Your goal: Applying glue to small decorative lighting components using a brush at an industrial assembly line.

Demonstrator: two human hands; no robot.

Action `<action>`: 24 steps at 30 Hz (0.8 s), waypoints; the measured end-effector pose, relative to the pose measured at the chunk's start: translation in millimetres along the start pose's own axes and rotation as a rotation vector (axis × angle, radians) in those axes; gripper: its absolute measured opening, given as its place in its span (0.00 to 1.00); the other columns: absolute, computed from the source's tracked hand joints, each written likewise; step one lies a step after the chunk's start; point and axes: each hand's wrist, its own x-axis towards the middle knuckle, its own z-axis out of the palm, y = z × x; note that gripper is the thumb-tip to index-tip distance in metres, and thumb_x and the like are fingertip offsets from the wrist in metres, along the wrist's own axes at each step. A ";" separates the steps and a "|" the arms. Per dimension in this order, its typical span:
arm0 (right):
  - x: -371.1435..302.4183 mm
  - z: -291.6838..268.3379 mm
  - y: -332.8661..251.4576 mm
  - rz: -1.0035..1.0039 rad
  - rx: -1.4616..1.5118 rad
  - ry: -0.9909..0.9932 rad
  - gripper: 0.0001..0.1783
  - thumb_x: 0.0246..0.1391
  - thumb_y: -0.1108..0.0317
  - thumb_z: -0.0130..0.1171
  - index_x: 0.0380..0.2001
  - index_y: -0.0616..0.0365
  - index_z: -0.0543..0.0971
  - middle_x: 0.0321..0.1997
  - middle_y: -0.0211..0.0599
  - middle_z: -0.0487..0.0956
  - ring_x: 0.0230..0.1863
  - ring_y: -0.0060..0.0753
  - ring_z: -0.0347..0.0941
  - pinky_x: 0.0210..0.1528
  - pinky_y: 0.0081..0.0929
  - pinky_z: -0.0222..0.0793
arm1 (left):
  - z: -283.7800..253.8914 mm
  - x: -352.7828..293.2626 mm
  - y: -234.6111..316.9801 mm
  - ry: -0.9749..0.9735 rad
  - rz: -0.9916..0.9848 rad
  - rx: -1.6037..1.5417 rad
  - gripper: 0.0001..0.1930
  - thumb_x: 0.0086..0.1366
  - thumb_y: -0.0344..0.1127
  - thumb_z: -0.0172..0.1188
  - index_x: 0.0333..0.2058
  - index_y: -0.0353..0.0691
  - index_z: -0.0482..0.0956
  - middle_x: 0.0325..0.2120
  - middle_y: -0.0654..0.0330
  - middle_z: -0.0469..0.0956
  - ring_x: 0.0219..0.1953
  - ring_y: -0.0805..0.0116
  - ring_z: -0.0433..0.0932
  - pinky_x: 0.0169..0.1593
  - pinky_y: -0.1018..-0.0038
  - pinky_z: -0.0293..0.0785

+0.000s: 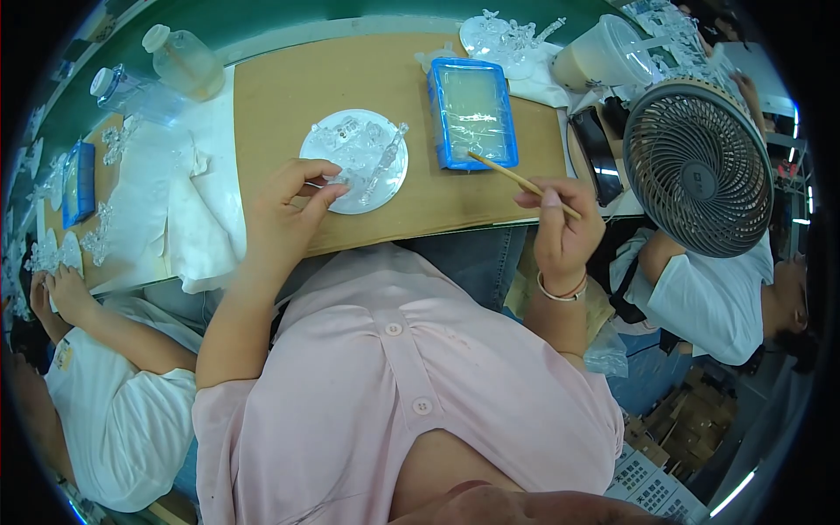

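Note:
My left hand (304,191) is at the near left edge of a round white plate (398,181), thumb and forefinger closed on a small clear piece (342,178) whose shape I cannot make out. More clear plastic-looking pieces (350,138) lie on the plate, with a longer clear, knobbly one (385,157) at its right. My right hand (564,223) holds a thin wooden stick (518,178) like a pen. The stick's tip is at the near edge of a blue rectangular tray (435,114), which holds a pale, shiny, translucent layer.
Brown cardboard (289,87) covers the table. At the right stand a black fan (698,175), a dark glasses-like object (597,157) and a plastic cup (604,57). Bottles (188,66) and white cloth (197,219) are at the left. Co-workers sit at both sides, one with hands (66,293) at the table.

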 end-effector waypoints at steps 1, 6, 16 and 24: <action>1.8 2.3 3.6 -0.011 -0.037 -0.027 0.08 0.60 0.75 0.46 0.35 0.69 0.73 0.28 0.43 0.80 0.28 0.29 0.80 0.34 0.19 0.74 | 3.0 -0.4 1.2 0.018 -0.001 0.003 0.08 0.53 0.26 0.67 0.34 0.37 0.80 0.30 0.59 0.80 0.29 0.71 0.80 0.33 0.78 0.76; -1.6 4.1 1.4 0.026 0.023 -0.016 0.08 0.60 0.76 0.45 0.35 0.69 0.73 0.31 0.46 0.80 0.29 0.30 0.80 0.35 0.21 0.75 | 5.4 -3.2 -1.2 0.017 0.004 0.013 0.07 0.53 0.27 0.68 0.32 0.37 0.81 0.28 0.60 0.80 0.28 0.71 0.80 0.32 0.78 0.75; -7.4 40.3 -11.0 -0.219 0.141 -0.222 0.06 0.57 0.78 0.47 0.36 0.66 0.74 0.28 0.43 0.81 0.29 0.30 0.80 0.34 0.23 0.75 | 0.8 -3.7 1.2 -0.054 0.031 -0.060 0.06 0.55 0.25 0.65 0.33 0.36 0.82 0.28 0.60 0.80 0.29 0.71 0.80 0.33 0.78 0.75; 7.6 62.7 1.1 -0.177 0.118 -0.113 0.05 0.57 0.78 0.50 0.34 0.64 0.75 0.28 0.40 0.81 0.29 0.32 0.81 0.32 0.22 0.75 | -2.8 -4.8 2.6 -0.121 0.027 -0.001 0.06 0.58 0.24 0.64 0.35 0.35 0.81 0.32 0.59 0.80 0.34 0.73 0.80 0.38 0.80 0.77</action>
